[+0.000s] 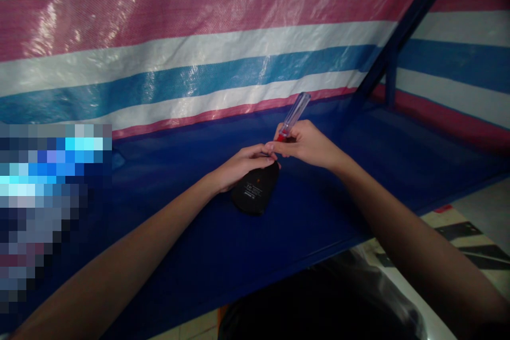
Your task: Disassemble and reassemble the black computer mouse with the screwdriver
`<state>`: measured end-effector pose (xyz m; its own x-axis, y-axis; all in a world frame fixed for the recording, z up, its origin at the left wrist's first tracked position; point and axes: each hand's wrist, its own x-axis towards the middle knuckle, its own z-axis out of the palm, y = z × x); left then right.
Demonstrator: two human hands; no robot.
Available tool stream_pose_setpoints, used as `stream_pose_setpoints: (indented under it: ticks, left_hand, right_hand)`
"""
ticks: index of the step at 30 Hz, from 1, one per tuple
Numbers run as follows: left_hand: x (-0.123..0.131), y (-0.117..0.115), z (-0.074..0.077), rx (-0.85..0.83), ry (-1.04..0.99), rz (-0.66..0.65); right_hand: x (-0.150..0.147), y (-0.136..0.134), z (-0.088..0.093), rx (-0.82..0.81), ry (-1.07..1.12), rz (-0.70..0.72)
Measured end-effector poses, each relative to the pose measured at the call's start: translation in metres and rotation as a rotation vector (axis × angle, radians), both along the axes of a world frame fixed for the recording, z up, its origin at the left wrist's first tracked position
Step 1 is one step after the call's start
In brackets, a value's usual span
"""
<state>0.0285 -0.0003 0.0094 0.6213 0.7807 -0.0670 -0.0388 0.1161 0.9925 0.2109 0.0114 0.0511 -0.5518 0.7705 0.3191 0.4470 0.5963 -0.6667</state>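
A black, oval-ended device [255, 191] with small white print and an orange dot on its upper face rests on the blue table. My left hand [246, 166] is closed around its far left side, the thumb lying across the far end. Above that same end, my right hand [305, 143] holds a screwdriver [295, 113] with a clear handle and a red collar, tilted with the handle up and to the right. The fingers of both hands meet near the device's far end. They hide the screwdriver's tip, so whether it touches the device cannot be told.
The blue tabletop [319, 212] extends on both sides of my hands. Behind it hangs a red, white and blue striped sheet [179, 74]. A dark blue frame post [392, 48] slants up at the right. A pixelated patch covers the left side.
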Motion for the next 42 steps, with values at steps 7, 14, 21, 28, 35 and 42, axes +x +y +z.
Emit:
stream_pose_setpoints:
  ticks: [7,14,21,28,35,42]
  left_hand:
    - [0.0,0.0,0.0,0.021,0.021,0.017]
    - [0.0,0.0,-0.001,0.033,0.032,0.022]
    - [-0.001,0.001,-0.002,0.036,0.037,0.019]
    - [-0.003,0.003,-0.003,0.063,0.062,0.014]
    - [-0.002,0.001,0.0,0.027,0.056,0.02]
    - [-0.001,0.002,-0.002,-0.031,0.039,0.019]
  right_hand:
    - [0.0,0.0,0.0,0.024,0.031,-0.026]
    - [0.001,0.0,0.0,0.031,0.01,-0.03]
    - [0.0,-0.001,0.0,0.034,0.045,-0.027]
    - [0.001,0.0,0.001,0.023,0.074,-0.069]
    - [0.0,0.001,0.001,0.045,0.075,-0.135]
    - [0.01,0.012,-0.007,0.239,-0.314,-0.22]
